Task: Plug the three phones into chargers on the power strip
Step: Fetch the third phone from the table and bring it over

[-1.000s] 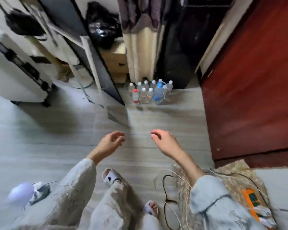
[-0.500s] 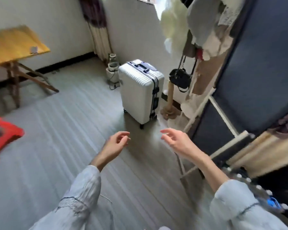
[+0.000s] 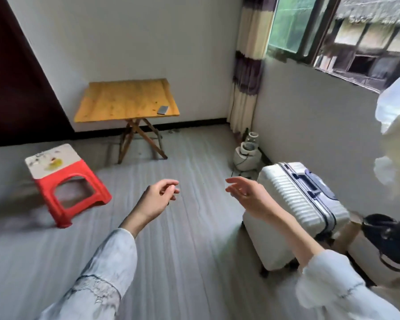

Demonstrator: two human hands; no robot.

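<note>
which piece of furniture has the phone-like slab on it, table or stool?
The yellow wooden folding table: a small grey flat slab lies near its right front corner. The red plastic stool carries only stains on its white top.

Head-height view, forward and down across the floor (image 3: 194,250).

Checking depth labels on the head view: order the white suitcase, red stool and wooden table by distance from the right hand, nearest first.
From the right hand:
1. White suitcase, right beside and behind it, on the right.
2. Red stool, across the floor on the left.
3. Wooden table, against the far wall.
</note>
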